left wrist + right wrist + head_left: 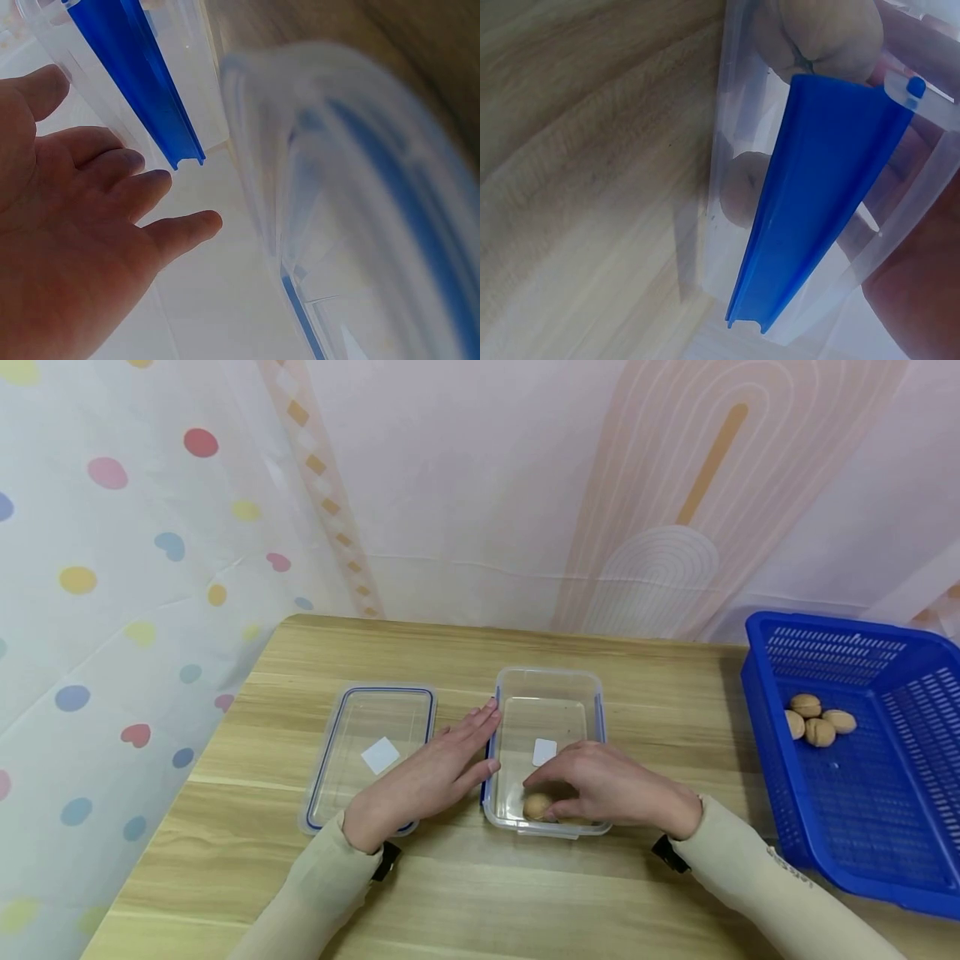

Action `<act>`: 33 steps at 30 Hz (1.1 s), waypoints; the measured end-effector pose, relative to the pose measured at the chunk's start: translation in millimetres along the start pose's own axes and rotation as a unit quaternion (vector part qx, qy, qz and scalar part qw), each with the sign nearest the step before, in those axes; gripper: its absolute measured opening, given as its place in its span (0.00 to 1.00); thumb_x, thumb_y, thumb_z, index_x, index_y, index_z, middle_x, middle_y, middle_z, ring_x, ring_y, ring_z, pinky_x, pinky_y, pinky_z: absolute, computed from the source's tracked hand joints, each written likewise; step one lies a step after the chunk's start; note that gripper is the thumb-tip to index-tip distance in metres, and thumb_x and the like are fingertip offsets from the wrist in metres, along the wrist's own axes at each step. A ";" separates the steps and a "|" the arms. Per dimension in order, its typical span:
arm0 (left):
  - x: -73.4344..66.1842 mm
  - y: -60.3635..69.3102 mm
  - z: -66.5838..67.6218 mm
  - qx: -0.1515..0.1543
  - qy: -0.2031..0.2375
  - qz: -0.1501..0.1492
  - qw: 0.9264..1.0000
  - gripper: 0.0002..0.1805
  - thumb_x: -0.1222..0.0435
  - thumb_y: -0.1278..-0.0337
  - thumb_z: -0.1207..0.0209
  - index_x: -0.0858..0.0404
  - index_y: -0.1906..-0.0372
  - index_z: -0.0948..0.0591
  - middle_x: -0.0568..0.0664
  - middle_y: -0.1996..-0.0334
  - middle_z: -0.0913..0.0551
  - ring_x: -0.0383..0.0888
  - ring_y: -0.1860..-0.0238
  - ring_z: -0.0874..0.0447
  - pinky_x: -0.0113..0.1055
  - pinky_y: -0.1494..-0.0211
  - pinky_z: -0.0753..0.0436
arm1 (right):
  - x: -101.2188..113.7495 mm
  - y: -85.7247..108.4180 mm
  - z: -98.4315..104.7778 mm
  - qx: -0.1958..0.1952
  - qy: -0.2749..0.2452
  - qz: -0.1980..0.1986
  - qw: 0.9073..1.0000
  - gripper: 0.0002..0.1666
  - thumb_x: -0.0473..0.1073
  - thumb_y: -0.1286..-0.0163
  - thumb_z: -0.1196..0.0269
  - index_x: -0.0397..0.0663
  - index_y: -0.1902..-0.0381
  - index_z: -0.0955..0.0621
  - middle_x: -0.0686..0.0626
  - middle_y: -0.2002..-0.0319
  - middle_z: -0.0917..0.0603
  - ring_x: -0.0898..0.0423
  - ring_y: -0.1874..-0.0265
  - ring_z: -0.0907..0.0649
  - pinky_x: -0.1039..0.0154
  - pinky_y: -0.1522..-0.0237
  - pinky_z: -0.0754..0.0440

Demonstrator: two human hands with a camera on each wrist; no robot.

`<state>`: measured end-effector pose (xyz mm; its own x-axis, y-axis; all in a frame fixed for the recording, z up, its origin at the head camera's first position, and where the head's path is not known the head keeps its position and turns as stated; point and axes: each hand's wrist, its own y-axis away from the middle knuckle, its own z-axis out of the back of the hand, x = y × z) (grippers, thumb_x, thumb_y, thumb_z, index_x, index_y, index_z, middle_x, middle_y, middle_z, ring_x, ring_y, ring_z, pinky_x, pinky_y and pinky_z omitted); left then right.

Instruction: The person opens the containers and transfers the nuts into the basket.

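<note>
A clear container (542,693) with blue side clips stands on the table. My left hand (431,768) lies along its left side, fingers extended, fingertips at the blue clip; the left wrist view shows this hand (90,202) beside the clip (139,82). Inside the container's near end, my right hand (618,785) has thumb and fingers curled round a walnut (537,807). Through the wall in the right wrist view, one walnut (821,34) is close to the fingers and another walnut (742,189) lies lower, behind the blue clip (821,195). The right fingertips are partly hidden.
A clear lid (352,727) with a blue seal lies left of the container, partly under my left forearm. At the right, a blue basket (772,777) holds several walnuts (820,732). A patterned cloth (480,485) hangs behind the wooden table (675,693).
</note>
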<state>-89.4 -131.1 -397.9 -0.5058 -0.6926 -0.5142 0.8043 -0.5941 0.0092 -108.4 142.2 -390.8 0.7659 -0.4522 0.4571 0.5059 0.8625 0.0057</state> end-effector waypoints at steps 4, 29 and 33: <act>-0.3 -0.1 0.1 0.000 0.001 0.001 1.000 0.37 0.53 0.18 0.49 0.66 0.18 0.45 0.55 0.17 0.53 0.55 0.18 0.52 0.66 0.23 0.44 | 0.4 -1.0 -1.1 0.000 0.014 -0.005 1.000 0.22 0.49 0.38 0.23 0.54 0.46 0.11 0.62 0.50 0.11 0.58 0.47 0.15 0.51 0.39 0.19; -1.1 -0.7 1.4 0.009 -0.002 0.004 1.000 0.36 0.52 0.18 0.51 0.66 0.18 0.45 0.53 0.16 0.54 0.55 0.18 0.52 0.66 0.23 0.44 | 0.2 -1.1 0.4 -0.018 -0.058 -0.015 0.998 0.14 0.43 0.30 0.29 0.52 0.48 0.11 0.59 0.53 0.11 0.65 0.54 0.15 0.60 0.52 0.14; -0.9 -0.3 2.9 0.011 -0.001 0.003 1.000 0.37 0.52 0.18 0.51 0.66 0.18 0.46 0.54 0.16 0.54 0.56 0.18 0.52 0.66 0.23 0.44 | -0.8 -0.1 2.1 -0.023 -0.070 -0.015 0.997 0.15 0.42 0.29 0.30 0.51 0.46 0.12 0.57 0.51 0.11 0.64 0.53 0.14 0.60 0.52 0.14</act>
<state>-90.1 -131.5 -395.0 -0.5016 -0.6972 -0.5122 0.8006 -0.5984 0.0304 -109.9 142.9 -389.3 0.6881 -0.4392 0.5775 0.5484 0.8360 -0.0176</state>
